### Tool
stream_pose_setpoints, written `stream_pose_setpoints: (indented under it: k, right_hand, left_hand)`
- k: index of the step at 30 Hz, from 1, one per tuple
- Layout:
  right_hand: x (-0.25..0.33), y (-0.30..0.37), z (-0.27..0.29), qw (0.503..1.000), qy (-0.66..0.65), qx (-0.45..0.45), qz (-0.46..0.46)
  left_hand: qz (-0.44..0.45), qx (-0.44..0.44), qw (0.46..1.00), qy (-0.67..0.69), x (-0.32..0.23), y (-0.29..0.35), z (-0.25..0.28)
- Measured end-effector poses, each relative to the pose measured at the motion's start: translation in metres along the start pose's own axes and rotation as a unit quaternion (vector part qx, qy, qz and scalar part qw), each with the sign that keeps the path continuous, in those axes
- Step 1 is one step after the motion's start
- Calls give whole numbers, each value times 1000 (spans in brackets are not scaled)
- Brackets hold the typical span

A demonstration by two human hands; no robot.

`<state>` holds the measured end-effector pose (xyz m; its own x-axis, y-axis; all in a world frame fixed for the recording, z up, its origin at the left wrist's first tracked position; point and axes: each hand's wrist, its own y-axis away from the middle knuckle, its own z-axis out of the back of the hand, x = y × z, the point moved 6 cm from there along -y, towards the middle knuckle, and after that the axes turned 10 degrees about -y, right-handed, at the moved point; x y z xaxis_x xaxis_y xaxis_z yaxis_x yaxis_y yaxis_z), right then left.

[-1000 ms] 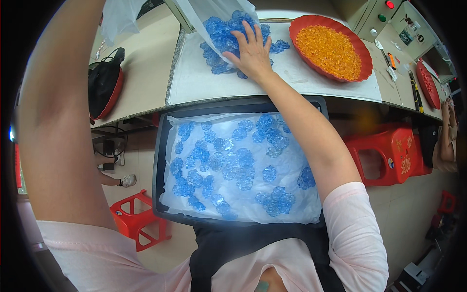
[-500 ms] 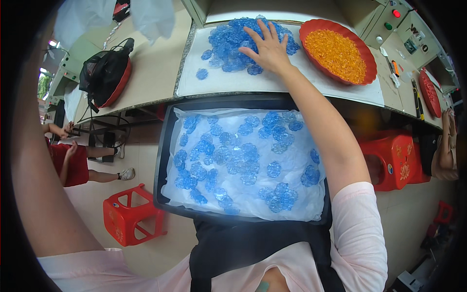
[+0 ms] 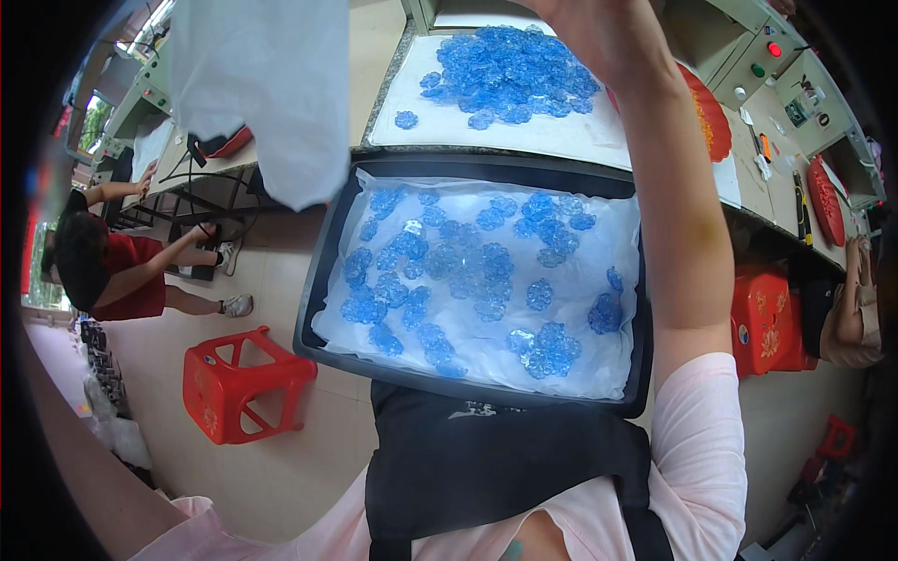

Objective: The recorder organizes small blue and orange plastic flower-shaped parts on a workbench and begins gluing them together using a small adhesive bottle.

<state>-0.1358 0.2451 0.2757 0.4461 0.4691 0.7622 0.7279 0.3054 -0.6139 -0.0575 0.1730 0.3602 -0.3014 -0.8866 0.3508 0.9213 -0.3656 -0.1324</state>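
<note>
Saw low at eight o'clock only the left arm; could not see the left hand, nor tell its state. Saw near eleven a white bag, hanging apart from the blue pile, toward nine o'clock from it. Found the black tray at the middle, with long axis running roughly nine to three, tilting slightly toward four. Found the pile just past twelve, on a white mat, also longer from nine to three. Saw the right hand near one, nearer to the pile than the left arm, with the pile toward eight o'clock from it. With fingers hidden beyond the upper edge, could not tell whether open, closed or holding, nor whether together with the left hand.

Counted, left to right: one co-worker; one red stool; one bag; one tray; well over twenty blue pieces in it, overlapping too much for exact number; one loose blue piece; one pile, too heaped for counting; one red dish at two; one red plate.
</note>
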Motion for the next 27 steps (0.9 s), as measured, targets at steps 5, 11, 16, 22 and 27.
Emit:
stream_pose_setpoints:
  k: [5,11,16,22,27]
  right_hand:
    - [-43,22,-30,949,302,-44,85]
    - [-83,102,-31,934,35,136,-327]
    - [-114,204,83,816,285,111,-491]
    - [-59,198,69,832,430,101,-335]
    - [-60,220,29,769,553,228,-226]
  left_hand:
    - [-38,106,993,47,-47,10,-29]
    - [-17,244,967,69,108,-15,-96]
    - [-155,254,938,176,127,-24,-236]
    - [-190,106,963,157,76,28,-272]
    - [-287,137,944,91,38,59,-290]
